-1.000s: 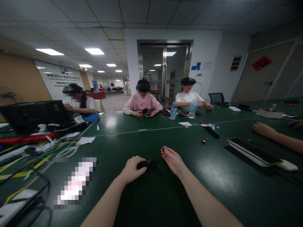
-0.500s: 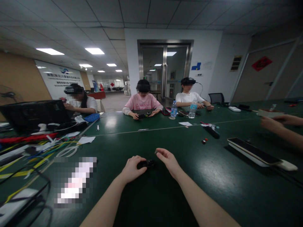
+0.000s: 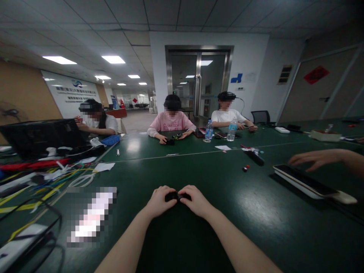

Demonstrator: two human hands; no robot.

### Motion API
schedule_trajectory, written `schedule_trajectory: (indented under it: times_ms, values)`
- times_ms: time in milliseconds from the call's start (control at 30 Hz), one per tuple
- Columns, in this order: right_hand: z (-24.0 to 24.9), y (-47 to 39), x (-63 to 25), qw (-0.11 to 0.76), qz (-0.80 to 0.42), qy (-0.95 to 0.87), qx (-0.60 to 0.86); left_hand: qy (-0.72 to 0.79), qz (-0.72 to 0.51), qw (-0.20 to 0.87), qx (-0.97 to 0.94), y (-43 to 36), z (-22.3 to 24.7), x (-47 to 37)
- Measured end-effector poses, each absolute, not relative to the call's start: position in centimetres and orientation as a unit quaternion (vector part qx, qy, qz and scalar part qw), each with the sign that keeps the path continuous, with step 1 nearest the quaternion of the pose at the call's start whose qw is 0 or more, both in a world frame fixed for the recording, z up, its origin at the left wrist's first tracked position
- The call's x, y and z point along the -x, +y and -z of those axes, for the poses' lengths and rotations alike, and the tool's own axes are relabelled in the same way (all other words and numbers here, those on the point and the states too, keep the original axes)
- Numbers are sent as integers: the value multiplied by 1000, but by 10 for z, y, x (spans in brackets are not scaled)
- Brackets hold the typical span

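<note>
Left of the small black elongated object (image 3: 171,196) on the dark green tabletop (image 3: 136,172), the left hand (image 3: 160,203) grips its left end; at its right end, the right hand (image 3: 195,201) pinches it, grip narrow. Far right of it lies a black-screened phone (image 3: 307,180).

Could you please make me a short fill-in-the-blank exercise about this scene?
The left hand and the right hand meet at a small object that is ____ in colour.
The tabletop is dark ____.
The person seated straight across wears a ____ top.
The blue basket lies toward the ____ side of the view.

Missing words: black; green; pink; left.
</note>
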State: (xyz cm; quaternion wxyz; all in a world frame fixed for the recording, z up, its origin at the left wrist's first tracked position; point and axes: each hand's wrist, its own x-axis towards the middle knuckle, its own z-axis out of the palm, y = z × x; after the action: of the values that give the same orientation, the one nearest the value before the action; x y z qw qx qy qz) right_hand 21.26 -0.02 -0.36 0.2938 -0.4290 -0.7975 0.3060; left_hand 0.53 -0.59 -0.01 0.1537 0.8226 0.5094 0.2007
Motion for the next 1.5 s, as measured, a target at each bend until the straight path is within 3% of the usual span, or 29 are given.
schedule_trajectory:
  times_ms: [533, 1500]
  values:
    - [-3, -4, -216, 299, -359, -775, 426, 513, -205, 166, -817, -6, 0, -3]
    - [-1, -3, -214, 297, -350, -771, 442, 532, -181, 161, -811, -9, -4, -6]
